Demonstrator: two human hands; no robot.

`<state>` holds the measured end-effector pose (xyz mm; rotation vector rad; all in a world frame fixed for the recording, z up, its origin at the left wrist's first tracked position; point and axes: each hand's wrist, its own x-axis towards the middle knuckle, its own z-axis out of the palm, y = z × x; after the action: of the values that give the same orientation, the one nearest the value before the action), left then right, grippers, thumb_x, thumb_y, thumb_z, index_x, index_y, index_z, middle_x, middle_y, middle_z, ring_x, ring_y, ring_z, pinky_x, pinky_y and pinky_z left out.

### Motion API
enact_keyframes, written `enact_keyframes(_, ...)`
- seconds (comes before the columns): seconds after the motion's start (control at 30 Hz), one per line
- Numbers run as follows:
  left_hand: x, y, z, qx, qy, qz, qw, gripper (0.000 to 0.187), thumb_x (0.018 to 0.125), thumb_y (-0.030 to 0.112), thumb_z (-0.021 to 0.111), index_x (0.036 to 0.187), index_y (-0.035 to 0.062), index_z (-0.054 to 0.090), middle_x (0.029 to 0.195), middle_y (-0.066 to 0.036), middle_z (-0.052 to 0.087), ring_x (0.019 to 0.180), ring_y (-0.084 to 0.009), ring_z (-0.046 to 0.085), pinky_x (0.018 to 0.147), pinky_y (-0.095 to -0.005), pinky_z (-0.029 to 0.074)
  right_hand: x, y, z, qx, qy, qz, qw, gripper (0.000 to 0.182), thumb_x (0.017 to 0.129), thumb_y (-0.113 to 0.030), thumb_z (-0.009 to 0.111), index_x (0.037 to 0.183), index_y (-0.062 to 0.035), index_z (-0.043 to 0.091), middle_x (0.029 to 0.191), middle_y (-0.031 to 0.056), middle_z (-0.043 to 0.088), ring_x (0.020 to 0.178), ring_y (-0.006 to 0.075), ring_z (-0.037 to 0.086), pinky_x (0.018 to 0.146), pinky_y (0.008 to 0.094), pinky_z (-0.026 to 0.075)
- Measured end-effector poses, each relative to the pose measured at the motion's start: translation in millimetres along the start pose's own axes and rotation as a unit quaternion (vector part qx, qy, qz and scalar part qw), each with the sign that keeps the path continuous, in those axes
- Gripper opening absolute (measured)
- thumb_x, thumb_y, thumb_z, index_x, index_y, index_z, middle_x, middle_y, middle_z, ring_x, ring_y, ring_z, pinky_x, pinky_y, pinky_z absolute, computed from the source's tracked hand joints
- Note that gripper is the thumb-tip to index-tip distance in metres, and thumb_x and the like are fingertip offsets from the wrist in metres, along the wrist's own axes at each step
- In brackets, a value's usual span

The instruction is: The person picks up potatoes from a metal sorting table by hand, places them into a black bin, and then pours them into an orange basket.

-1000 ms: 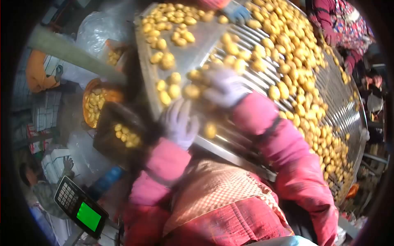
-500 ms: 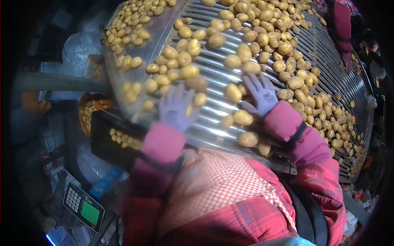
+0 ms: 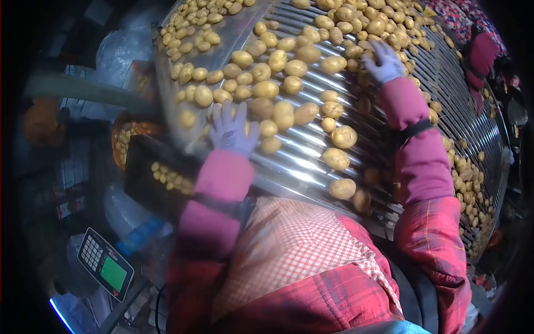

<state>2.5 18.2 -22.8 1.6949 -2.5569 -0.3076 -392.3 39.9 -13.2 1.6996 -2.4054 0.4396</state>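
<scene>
Both my hands wear pale purple gloves over a bed of metal rollers (image 3: 300,161) strewn with potatoes. My left hand (image 3: 233,131) lies palm down with fingers spread, at the near left edge of the bed. Its fingertips rest against or just over a group of yellow potatoes (image 3: 265,89), some partly covered by the hand. Farther off, my right hand (image 3: 384,62) reaches into the near side of a large potato pile (image 3: 378,26), fingers apart and gripping nothing visible. Single potatoes (image 3: 336,159) sit on the rollers between my arms.
Left of the rollers, a smooth metal chute (image 3: 222,47) carries smaller potatoes toward a dark box (image 3: 147,183). A scale display (image 3: 113,273) stands at lower left. Another person's sleeve (image 3: 483,54) shows at the far right, and more potatoes (image 3: 470,178) lie on that side.
My right hand has moved away from me to the pile, and rollers now show where potatoes lay beside my right arm. My left hand has shifted slightly forward. More potatoes sit near the chute.
</scene>
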Motion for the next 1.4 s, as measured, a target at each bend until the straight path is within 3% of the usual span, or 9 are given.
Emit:
enact_keyframes(0.23, -2, -2, 2, -0.005, 0.002, 0.007, 1.000, 0.056, 0.078, 0.039, 0.053, 0.128, 0.0163, 0.045, 0.141, -0.013, 0.024, 0.132, -0.0336, 0.016, 0.100, -0.0558, 0.022, 10, -10, -6, -0.023, -0.144, 0.136, 0.980, 0.070, 0.077, -0.056, 0.053, 0.133, -0.0168, 0.040, 0.132, 0.0161, 0.044, 0.124, 0.0307, 0.040, 0.101, 0.0394, 0.032)
enact_keyframes(0.37, 1, -2, 2, 0.006, 0.005, -0.003, 1.000, 0.057, 0.076, 0.040, 0.054, 0.128, 0.0170, 0.046, 0.140, -0.012, 0.027, 0.132, -0.0338, 0.018, 0.098, -0.0568, 0.026, -3, -75, -4, -0.037, -0.059, -0.142, 0.987, 0.057, 0.077, -0.037, 0.054, 0.130, -0.0166, 0.044, 0.119, 0.0148, 0.055, 0.110, 0.0338, 0.051, 0.093, 0.0408, 0.042)
enact_keyframes(0.6, 0, -8, 12, 0.017, 0.057, 0.021, 0.998, 0.058, 0.073, 0.041, 0.061, 0.125, 0.0167, 0.049, 0.138, -0.013, 0.030, 0.129, -0.0393, 0.020, 0.099, -0.0553, 0.025, -28, -58, 3, 0.426, -0.050, -0.100, 0.898, 0.052, 0.078, -0.028, 0.062, 0.125, -0.0094, 0.047, 0.120, 0.0151, 0.052, 0.110, 0.0260, 0.051, 0.092, 0.0348, 0.041)
enact_keyframes(0.7, -1, -9, 10, 0.009, 0.042, 0.020, 0.999, 0.057, 0.074, 0.041, 0.060, 0.125, 0.0174, 0.049, 0.138, -0.013, 0.031, 0.129, -0.0388, 0.020, 0.099, -0.0550, 0.025, -48, -8, -91, 0.388, -0.008, 0.243, 0.889, 0.045, 0.081, -0.019, 0.058, 0.121, -0.0007, 0.048, 0.104, 0.0199, 0.059, 0.094, 0.0223, 0.058, 0.080, 0.0351, 0.047)
enact_keyframes(0.77, -3, -11, 5, 0.012, 0.038, 0.010, 0.999, 0.057, 0.074, 0.041, 0.059, 0.125, 0.0177, 0.049, 0.138, -0.014, 0.031, 0.129, -0.0387, 0.021, 0.099, -0.0548, 0.025, -99, 198, -37, -0.034, -0.130, 0.190, 0.973, 0.053, 0.081, -0.042, 0.053, 0.121, -0.0069, 0.051, 0.113, 0.0253, 0.054, 0.100, 0.0390, 0.054, 0.087, 0.0455, 0.044)
enact_keyframes(0.83, 1, -2, 7, 0.002, 0.035, 0.027, 0.999, 0.057, 0.074, 0.041, 0.059, 0.126, 0.0179, 0.048, 0.138, -0.014, 0.031, 0.129, -0.0387, 0.021, 0.099, -0.0547, 0.025, -146, 225, 5, -0.154, -0.032, 0.127, 0.979, 0.048, 0.081, -0.039, 0.055, 0.117, -0.0084, 0.054, 0.113, 0.0225, 0.055, 0.105, 0.0378, 0.053, 0.091, 0.0435, 0.042)
enact_keyframes(1.07, 2, -7, 9, 0.023, 0.025, 0.037, 0.999, 0.057, 0.075, 0.039, 0.059, 0.126, 0.0143, 0.048, 0.137, -0.015, 0.031, 0.128, -0.0399, 0.023, 0.101, -0.0510, 0.026, -122, 9, -31, 0.026, -0.087, -0.046, 0.995, 0.057, 0.073, -0.038, 0.058, 0.125, -0.0164, 0.049, 0.124, 0.0198, 0.045, 0.119, 0.0367, 0.039, 0.100, 0.0485, 0.031)
enact_keyframes(1.23, 3, -13, 14, 0.029, 0.042, 0.046, 0.998, 0.059, 0.074, 0.036, 0.061, 0.127, 0.0136, 0.046, 0.137, -0.015, 0.031, 0.128, -0.0398, 0.023, 0.100, -0.0509, 0.026, -106, -67, -55, 0.189, -0.373, -0.111, 0.902, 0.063, 0.078, -0.051, 0.051, 0.131, -0.0177, 0.042, 0.131, 0.0098, 0.045, 0.115, 0.0316, 0.047, 0.096, 0.0440, 0.036)
enact_keyframes(1.4, 1, -13, 12, 0.007, 0.021, 0.041, 0.999, 0.059, 0.073, 0.036, 0.061, 0.126, 0.0141, 0.046, 0.138, -0.012, 0.029, 0.129, -0.0386, 0.023, 0.098, -0.0535, 0.026, -13, -21, -28, 0.343, -0.119, 0.103, 0.926, 0.053, 0.079, -0.046, 0.052, 0.120, -0.0114, 0.053, 0.113, 0.0158, 0.057, 0.106, 0.0302, 0.054, 0.092, 0.0377, 0.041)
